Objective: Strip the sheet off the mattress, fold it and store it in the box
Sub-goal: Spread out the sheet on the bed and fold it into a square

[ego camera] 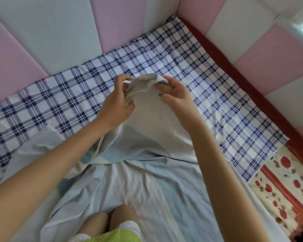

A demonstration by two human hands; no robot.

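Observation:
A pale blue-grey sheet is bunched loosely on the bed and lifted at its far end. My left hand grips the raised edge of the sheet from the left. My right hand pinches the same edge from the right, close beside the left. The fabric hangs down from both hands toward my knees. Under it lies a blue and white checked sheet spread flat over the mattress. No box is in view.
Padded wall panels in pink, grey and lilac close off the bed at the back and right. A dark red bed frame runs along the right side. A floral mattress cover shows at the lower right.

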